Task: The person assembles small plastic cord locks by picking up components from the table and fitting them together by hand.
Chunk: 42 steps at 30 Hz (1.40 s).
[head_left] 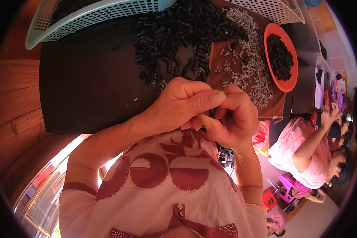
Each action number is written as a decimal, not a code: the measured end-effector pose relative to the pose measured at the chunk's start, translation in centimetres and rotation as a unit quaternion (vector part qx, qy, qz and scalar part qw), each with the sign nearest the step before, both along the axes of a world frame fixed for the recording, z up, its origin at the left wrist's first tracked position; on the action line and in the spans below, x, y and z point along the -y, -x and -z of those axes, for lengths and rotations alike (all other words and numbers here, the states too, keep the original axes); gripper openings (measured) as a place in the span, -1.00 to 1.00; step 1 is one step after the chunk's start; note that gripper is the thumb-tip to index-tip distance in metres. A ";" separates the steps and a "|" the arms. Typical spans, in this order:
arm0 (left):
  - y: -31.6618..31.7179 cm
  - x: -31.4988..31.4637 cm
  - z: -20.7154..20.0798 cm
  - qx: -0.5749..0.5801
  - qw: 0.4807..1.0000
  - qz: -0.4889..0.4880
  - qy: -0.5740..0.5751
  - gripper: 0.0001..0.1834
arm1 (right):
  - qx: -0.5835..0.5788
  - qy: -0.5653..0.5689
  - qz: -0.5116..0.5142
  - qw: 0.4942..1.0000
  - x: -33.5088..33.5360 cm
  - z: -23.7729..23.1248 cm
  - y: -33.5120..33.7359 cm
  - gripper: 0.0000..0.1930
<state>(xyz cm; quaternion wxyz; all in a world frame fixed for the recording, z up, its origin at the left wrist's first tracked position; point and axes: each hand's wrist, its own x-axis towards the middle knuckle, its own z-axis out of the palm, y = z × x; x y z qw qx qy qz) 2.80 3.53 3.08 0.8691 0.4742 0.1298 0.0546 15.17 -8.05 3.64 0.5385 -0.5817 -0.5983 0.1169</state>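
A dark table (87,91) carries a green basket (103,18) at its far left edge, a brown cloth (218,51) on the right and an orange bowl (285,85) of black tubes beyond it. The left hand (178,101) and right hand (240,115) meet at the near edge, fingers bent and drawn together; whether they pinch anything cannot be told. Loose black tubes (158,43) lie just beyond the left hand, their long axes pointing every way. Small metal springs (254,59) scatter over the cloth, nearer the right hand, ahead and rightward of its fingers.
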 end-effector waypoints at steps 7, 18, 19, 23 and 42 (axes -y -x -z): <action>-0.2 0.1 -0.2 -0.013 1.000 0.010 0.001 -0.52 | 0.023 -0.005 0.028 0.999 0.0 0.2 0.1 -0.68; 0.1 0.2 0.0 0.019 0.998 0.006 -0.066 -0.44 | -0.065 0.082 0.260 0.960 1.5 -1.8 -7.5 -0.75; 0.1 0.3 -0.2 0.023 0.998 0.007 -0.066 -0.44 | -0.023 0.100 0.279 0.955 1.7 -1.8 -9.9 -0.75; 0.1 0.3 -0.1 0.019 0.996 -0.026 -0.085 -0.44 | 0.062 0.232 0.320 0.916 2.3 -2.3 -15.4 -0.74; 1.3 0.9 -0.5 0.040 0.984 -0.066 -0.161 -0.51 | 0.327 0.270 0.164 0.891 -1.5 -0.2 -8.8 -0.81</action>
